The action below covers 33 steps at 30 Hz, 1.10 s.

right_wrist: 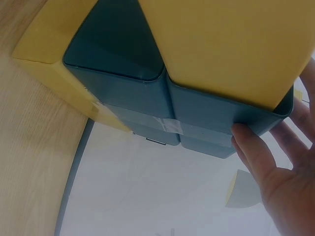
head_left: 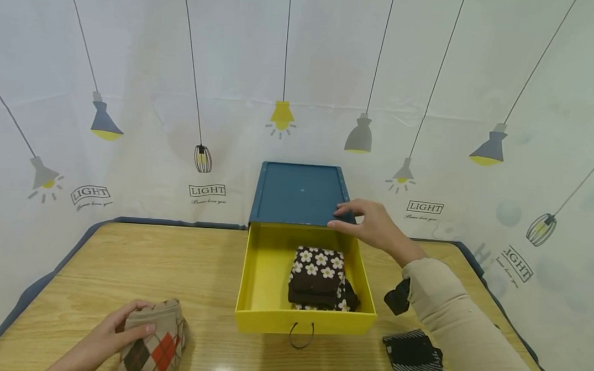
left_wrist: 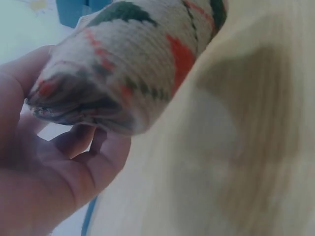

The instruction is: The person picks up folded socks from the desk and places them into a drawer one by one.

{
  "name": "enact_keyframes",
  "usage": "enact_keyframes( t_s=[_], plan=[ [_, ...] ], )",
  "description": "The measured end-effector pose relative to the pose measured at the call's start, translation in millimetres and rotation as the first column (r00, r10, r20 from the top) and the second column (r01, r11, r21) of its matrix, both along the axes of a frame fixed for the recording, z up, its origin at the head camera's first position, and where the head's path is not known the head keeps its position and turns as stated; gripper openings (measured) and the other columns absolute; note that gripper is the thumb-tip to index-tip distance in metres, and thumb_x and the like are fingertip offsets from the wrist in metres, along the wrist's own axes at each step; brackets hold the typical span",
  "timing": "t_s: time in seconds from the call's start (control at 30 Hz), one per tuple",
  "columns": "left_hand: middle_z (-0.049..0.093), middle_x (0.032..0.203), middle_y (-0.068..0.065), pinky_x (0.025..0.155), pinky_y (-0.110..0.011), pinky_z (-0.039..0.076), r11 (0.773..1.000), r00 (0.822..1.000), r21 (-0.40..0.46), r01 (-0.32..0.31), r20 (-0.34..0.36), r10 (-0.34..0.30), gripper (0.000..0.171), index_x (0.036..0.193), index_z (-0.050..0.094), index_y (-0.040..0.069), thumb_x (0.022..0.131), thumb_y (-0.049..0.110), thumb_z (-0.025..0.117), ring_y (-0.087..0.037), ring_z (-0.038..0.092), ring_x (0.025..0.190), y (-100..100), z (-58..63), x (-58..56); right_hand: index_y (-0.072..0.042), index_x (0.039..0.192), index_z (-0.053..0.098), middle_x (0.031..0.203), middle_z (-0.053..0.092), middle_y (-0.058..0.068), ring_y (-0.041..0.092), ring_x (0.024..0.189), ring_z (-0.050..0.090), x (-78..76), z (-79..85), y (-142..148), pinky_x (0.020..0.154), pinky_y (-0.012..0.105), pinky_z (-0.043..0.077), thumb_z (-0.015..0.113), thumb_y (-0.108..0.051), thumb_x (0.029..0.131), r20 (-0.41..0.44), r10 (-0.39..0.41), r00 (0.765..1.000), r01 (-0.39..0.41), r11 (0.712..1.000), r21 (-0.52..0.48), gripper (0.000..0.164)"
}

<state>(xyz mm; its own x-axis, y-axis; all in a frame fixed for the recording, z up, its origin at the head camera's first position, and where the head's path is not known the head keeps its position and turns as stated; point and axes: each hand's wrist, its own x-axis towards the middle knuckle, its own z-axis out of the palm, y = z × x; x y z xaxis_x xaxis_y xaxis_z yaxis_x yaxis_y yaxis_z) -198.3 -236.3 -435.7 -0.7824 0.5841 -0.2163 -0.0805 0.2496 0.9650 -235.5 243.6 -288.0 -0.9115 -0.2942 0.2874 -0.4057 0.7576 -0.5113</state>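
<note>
My left hand [head_left: 113,332] holds a folded pair of beige argyle socks [head_left: 154,342] with red and dark diamonds, at the front left of the table. In the left wrist view, the socks [left_wrist: 133,59] form a thick roll between thumb and fingers, above the wood. At the box's front right corner, my right hand [head_left: 370,224] touches the blue drawer box [head_left: 301,194] with extended fingers. The right wrist view shows the thumb [right_wrist: 253,147] against its blue side wall. The yellow drawer [head_left: 265,272] is pulled out, and dark brown socks with white flowers [head_left: 318,272] lie folded inside it.
Black socks with white stripes [head_left: 416,359] lie at the front right, beside the right sleeve [head_left: 461,309]. A cord loop [head_left: 300,338] hangs from the drawer front. Below, a second blue compartment [right_wrist: 118,44] has its own yellow drawer [right_wrist: 39,49]. A lamp-print curtain [head_left: 155,118] stands behind.
</note>
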Motion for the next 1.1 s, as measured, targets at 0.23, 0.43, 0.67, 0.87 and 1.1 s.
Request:
enact_keyframes(
  t_s=[0.23,0.43,0.67,0.87,1.1],
  plan=[
    [0.049,0.109,-0.008,0.074,-0.045,0.048,0.995,0.999,0.098,0.005,-0.048,0.000,0.028,0.117,0.044,0.031,0.096,0.014,0.038,-0.024,0.056,0.095,8,32.0,-2.3,-0.006,0.102,0.065,0.119,0.054,0.013,0.030,0.109,0.048,0.1,-0.7,1,0.088,0.042,0.042,0.066,-0.030,0.080,-0.005,-0.006,1.000,0.006,1.000,0.014,0.033],
    [0.051,0.107,-0.011,0.071,-0.046,0.049,0.994,0.980,0.090,0.055,-0.195,-0.037,0.028,0.122,0.039,0.020,0.096,0.010,0.037,-0.025,0.058,0.091,22,76.7,-3.1,-0.006,0.103,0.065,0.119,0.054,0.013,0.031,0.108,0.048,0.8,-0.6,0,0.088,0.042,0.042,0.066,-0.031,0.080,-0.001,-0.011,1.000,0.011,1.000,0.015,0.034],
    [0.051,0.104,-0.011,0.066,-0.042,0.051,0.997,0.938,0.051,0.061,-0.344,-0.039,0.030,0.123,0.037,0.017,0.094,0.007,0.040,-0.023,0.059,0.086,45,129.4,-0.6,-0.006,0.103,0.065,0.119,0.054,0.013,0.031,0.108,0.049,1.0,-0.7,0,0.087,0.042,0.042,0.066,-0.032,0.080,0.005,-0.017,1.000,0.017,1.000,0.014,0.034],
    [0.050,0.105,-0.012,0.066,-0.038,0.051,0.996,0.912,0.063,0.065,-0.410,-0.034,0.030,0.123,0.037,0.016,0.094,0.008,0.040,-0.021,0.058,0.086,68,175.8,-1.2,-0.006,0.103,0.065,0.119,0.054,0.013,0.031,0.108,0.048,0.6,-0.6,-1,0.087,0.042,0.042,0.065,-0.033,0.080,0.007,-0.016,1.000,0.015,1.000,0.013,0.035],
    [0.045,0.111,-0.019,0.071,-0.037,0.050,0.998,0.915,0.047,0.049,-0.402,-0.026,0.028,0.118,0.037,0.013,0.093,0.016,0.048,-0.023,0.057,0.090,101,206.9,-2.0,-0.006,0.103,0.065,0.119,0.054,0.013,0.031,0.107,0.049,0.5,0.5,-2,0.087,0.043,0.043,0.066,-0.031,0.080,0.006,-0.012,1.000,0.012,1.000,0.008,0.034]
  ],
)
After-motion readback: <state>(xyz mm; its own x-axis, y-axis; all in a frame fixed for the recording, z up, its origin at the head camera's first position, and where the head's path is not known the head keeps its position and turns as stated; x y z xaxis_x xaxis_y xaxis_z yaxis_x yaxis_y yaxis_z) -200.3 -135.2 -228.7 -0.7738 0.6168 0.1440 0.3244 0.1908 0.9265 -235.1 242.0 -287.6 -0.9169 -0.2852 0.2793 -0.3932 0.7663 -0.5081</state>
